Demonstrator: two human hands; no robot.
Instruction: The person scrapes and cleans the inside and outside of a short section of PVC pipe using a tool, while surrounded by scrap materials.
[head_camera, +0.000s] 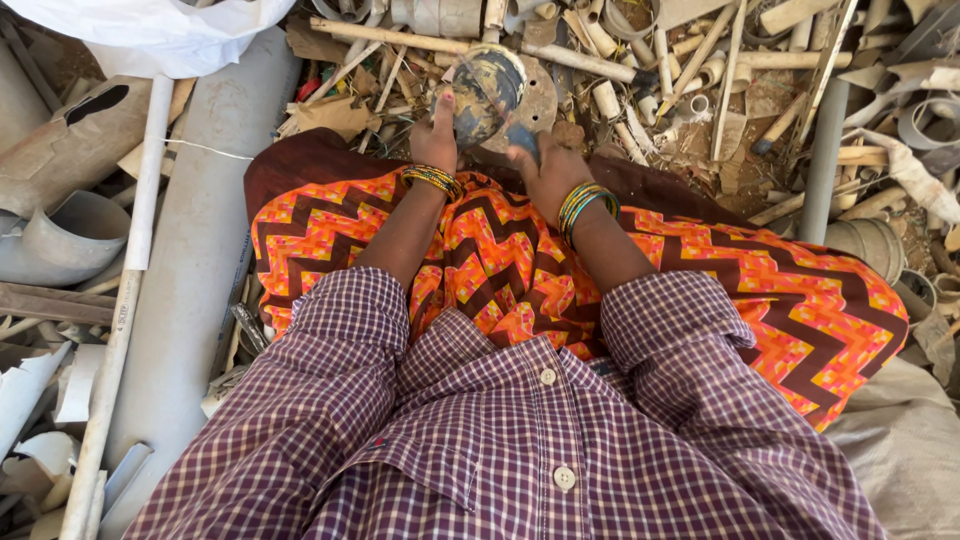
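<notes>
The head view looks straight down at a person sitting on the ground in a big mess of scrap. The left hand (436, 135) is closed around the side of a dirty round piece (484, 92), a blue-and-yellow stained thing like a pipe cap or bowl, with the thumb pressed up on it. The right hand (548, 165) is closed on a small dark tool (523, 138), and the tool's tip touches the lower edge of the round piece. I cannot tell just what kind of tool it is. The round piece is held up in front of the knees, just above the orange zigzag skirt (500, 260). Both wrists have bright bangles (432, 179). The person's checked shirt (500, 440) fills the bottom of the picture.

All around lie broken pipe bits (610, 100), thin sticks and torn card. A long grey pipe (200, 260) runs along the left side, with a thin white pipe (130, 260) beside it. A white sack (160, 30) sits at the top left.

I think the person is in the middle of scraping or prying at the round piece to get something off it. The next move likely needs a firm hold with the left hand and a careful push with the tool, so it does not slip toward the fingers.
</notes>
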